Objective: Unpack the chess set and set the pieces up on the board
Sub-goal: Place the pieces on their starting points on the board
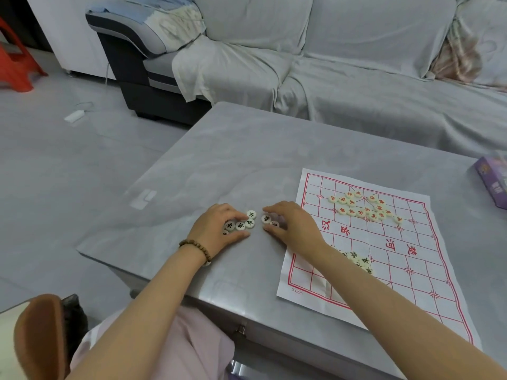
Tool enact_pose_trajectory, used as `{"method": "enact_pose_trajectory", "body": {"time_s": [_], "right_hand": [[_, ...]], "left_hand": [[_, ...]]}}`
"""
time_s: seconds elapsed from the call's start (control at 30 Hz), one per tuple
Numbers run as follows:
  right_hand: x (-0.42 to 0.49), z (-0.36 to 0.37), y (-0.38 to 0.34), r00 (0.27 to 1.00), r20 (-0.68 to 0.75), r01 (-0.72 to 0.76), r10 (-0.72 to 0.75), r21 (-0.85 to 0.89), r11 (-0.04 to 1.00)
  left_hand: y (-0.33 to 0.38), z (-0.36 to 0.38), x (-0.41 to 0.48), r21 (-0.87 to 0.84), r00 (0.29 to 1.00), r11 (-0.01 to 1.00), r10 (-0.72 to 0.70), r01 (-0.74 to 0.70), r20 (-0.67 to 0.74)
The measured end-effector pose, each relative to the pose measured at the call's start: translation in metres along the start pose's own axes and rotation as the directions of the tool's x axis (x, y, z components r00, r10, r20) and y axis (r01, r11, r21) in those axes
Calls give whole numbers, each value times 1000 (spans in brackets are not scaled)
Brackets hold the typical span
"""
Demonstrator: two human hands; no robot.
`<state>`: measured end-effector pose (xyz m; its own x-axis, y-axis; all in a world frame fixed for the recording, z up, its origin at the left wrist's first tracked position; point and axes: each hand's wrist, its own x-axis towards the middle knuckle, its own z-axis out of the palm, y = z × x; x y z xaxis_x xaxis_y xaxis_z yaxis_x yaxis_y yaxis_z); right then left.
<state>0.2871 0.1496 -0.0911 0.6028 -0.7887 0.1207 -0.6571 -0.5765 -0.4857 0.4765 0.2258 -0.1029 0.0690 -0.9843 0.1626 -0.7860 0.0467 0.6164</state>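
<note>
A person seated at a grey bench (pixel 247 160) gathers black pieces (pixel 245 224) with both hands just left of the paper board (pixel 411 275). The left hand (pixel 216 229), a bead bracelet at its wrist, curls its fingers and thumb round a cluster of about four discs; one more lies just beyond its fingertips. The right hand (pixel 290 223) cups two discs between bent fingers and thumb, and its forearm lies across the board's near left corner.

The pieces look sorted by colour, not yet set on their points. The red pieces (pixel 365 207) sit heaped on the board's far half, and a smaller dark-lettered pile (pixel 362 263) shows on the near half, partly hidden by the forearm. The discs on the bench seem to be strays, corralled so they can join that pile.

A purple box (pixel 493 182), likely the set's packaging, rests at the bench's right edge. A covered sofa (pixel 329 78) stands behind.
</note>
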Motion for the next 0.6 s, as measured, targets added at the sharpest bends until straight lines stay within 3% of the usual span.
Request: {"method": "enact_pose_trajectory", "body": {"time_s": [0.43, 0.6], "right_hand": [[-1, 3, 2, 999, -25, 47, -46, 77, 996], [-22, -21, -2, 993, -109, 57, -42, 143, 988]], "left_hand": [[9, 5, 5, 59, 995, 998, -23, 29, -92], [37, 7, 2, -55, 981, 998, 25, -36, -194]]}}
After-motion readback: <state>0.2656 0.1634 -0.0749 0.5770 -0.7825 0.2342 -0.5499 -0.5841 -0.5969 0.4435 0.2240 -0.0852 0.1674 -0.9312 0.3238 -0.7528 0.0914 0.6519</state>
